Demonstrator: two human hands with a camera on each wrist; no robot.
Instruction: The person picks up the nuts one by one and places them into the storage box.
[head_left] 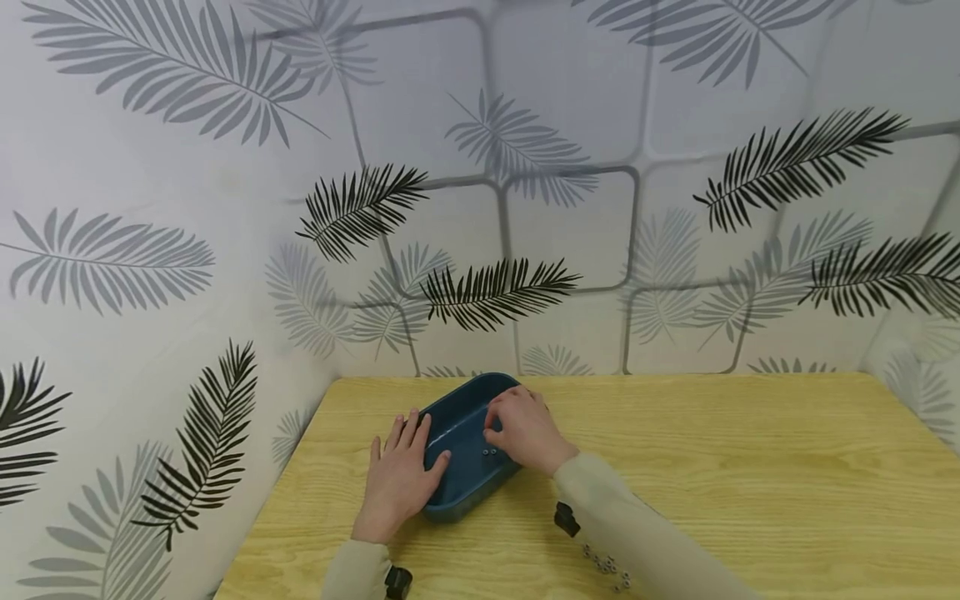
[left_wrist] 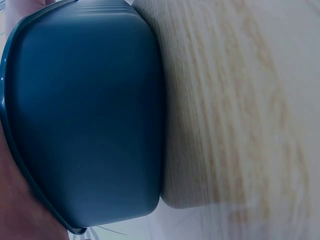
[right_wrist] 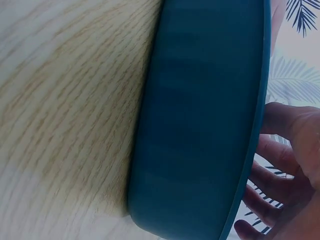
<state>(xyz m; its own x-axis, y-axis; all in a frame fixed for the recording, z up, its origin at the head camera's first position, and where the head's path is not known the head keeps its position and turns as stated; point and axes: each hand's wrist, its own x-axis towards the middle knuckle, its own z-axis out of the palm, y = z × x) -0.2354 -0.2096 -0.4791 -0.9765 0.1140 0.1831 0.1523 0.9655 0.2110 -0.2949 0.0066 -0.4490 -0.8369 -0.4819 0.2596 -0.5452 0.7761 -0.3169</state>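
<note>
A dark blue rectangular tray (head_left: 468,492) with raised walls sits at an angle on the table. My left hand (head_left: 397,479) rests on its left rim, fingers spread and thumb over the inside. Above the tray's right side is my right hand (head_left: 528,429), with its thumb and index fingertips close together; whether something small is between them cannot be seen. Below those fingertips, a few small metal nuts (head_left: 489,452) lie on the tray floor. In the right wrist view the tray wall (right_wrist: 200,120) hides the fingertips of the right hand (right_wrist: 295,165).
Several more small metal nuts (head_left: 607,567) lie loose on the wooden table (head_left: 735,467), beside the right forearm (head_left: 645,533). A wall covering with a leaf pattern (head_left: 502,296) rises behind the table's far edge. Dark wrist cameras (head_left: 567,518) are on both sleeves.
</note>
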